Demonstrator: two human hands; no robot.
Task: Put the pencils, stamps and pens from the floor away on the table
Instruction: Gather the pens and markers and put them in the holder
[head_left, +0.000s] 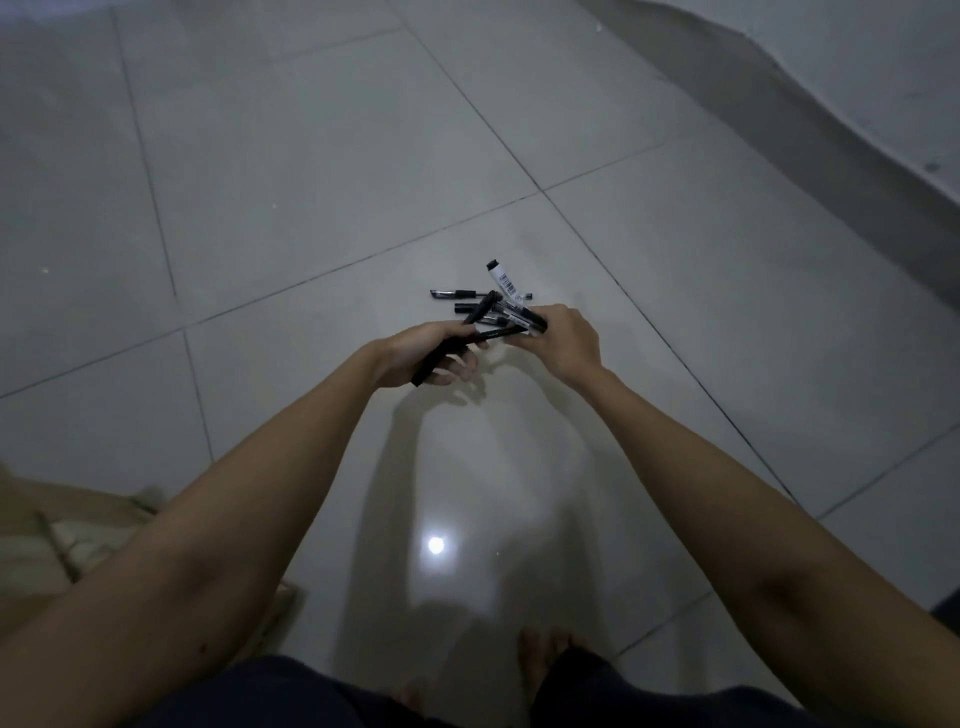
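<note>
We found the left hand (434, 353) grasping slim black plastic pens (447, 349); the right hand (563, 340) gripped another black bundle (511, 317) just beside it.

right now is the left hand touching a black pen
Touching: the head view shows the left hand with fingers curled round a black pen.

head | faces forward-down | tiled floor (311, 182) | hands mid-frame, near

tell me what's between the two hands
In the head view, a bunch of dark pens spans the gap between the left hand and the right hand; both hands hold pens, above the tiled floor.
</note>
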